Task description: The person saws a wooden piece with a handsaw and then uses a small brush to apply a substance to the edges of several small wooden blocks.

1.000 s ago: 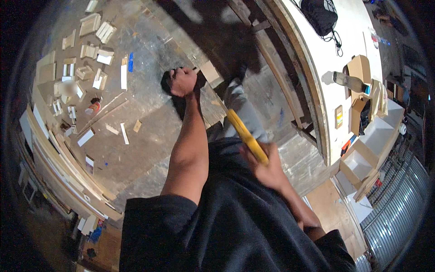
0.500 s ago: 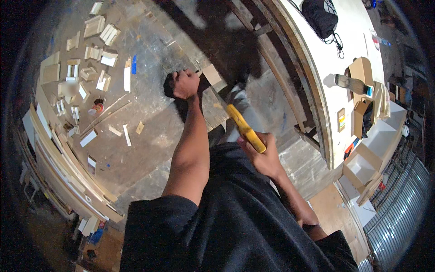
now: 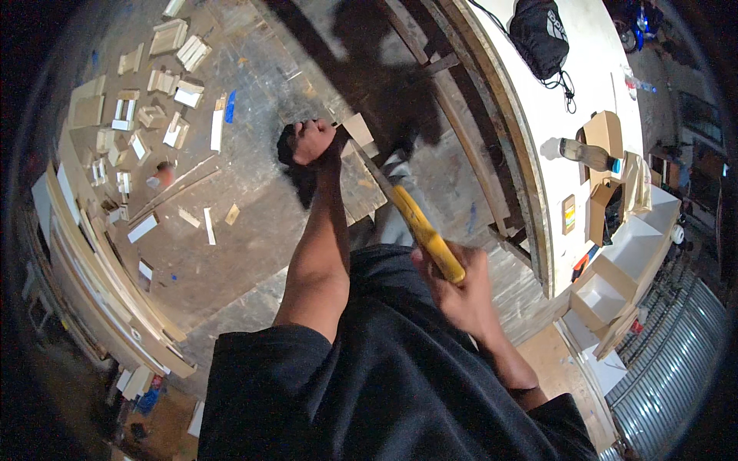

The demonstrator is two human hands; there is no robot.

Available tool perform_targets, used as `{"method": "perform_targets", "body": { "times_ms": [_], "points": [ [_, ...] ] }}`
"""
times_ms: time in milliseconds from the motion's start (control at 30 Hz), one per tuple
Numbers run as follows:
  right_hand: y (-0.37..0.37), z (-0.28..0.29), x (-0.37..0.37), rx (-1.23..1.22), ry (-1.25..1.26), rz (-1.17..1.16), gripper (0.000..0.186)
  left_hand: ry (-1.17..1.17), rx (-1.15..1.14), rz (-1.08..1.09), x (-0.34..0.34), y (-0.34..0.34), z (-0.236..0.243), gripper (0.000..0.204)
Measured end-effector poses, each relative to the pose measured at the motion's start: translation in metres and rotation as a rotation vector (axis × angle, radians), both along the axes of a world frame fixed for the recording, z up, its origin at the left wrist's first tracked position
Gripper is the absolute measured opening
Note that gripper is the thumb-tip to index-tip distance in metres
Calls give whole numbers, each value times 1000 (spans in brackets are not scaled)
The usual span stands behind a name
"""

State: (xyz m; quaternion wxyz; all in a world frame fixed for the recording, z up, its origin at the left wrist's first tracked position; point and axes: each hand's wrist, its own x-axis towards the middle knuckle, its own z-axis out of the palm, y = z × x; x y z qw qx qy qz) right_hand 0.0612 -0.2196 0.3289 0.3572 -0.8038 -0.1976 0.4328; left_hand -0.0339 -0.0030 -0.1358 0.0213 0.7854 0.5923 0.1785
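Observation:
My right hand (image 3: pixel 461 288) grips the yellow handle of a hand saw (image 3: pixel 419 229), close to my body. The saw's thin blade runs forward and left from the handle, past the edge of a light brown wooden piece (image 3: pixel 357 129). My left hand (image 3: pixel 313 142) is closed in a fist just left of that piece, with the arm stretched forward. Whatever lies inside the left fist is hidden. Another pale wooden surface (image 3: pixel 364 183) shows below the blade, between my left forearm and the saw.
Several small wooden assemblies (image 3: pixel 169 36) and loose strips (image 3: pixel 217 131) lie on the floor (image 3: pixel 254 200) at left. Long boards (image 3: pixel 108 253) are stacked at the left edge. A white-topped table (image 3: pixel 530 138) at right bears a black drawstring bag (image 3: pixel 538 34), a brush (image 3: pixel 588 154) and cardboard boxes.
My right hand has drawn the saw back toward my body and slightly right, and more of the blade shows. My left hand stays at the same place, still closed.

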Motion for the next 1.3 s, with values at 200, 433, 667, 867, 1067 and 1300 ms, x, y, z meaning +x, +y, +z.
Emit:
{"method": "perform_targets", "body": {
  "times_ms": [200, 433, 667, 867, 1067, 1300],
  "points": [
    [-49, 45, 14, 122, -253, -162, 16, -63, 12, 193, 41, -17, 43, 17],
    [42, -214, 88, 103, -399, -227, 53, -87, -148, 108, 41, -16, 104, 16],
    [114, -322, 82, 0, -192, 14, 56, -96, -66, 157, 42, -10, 109, 18],
    [133, -333, 84, -72, 18, 130, 58, -58, -37, 164, 42, -9, 117, 13],
    [134, -344, 91, -96, -49, 222, 59, -111, -3, 142, 44, -6, 112, 8],
    [129, -361, 84, -93, -74, 140, 68, -86, 23, 127, 48, -6, 113, 8]
  ]
}}
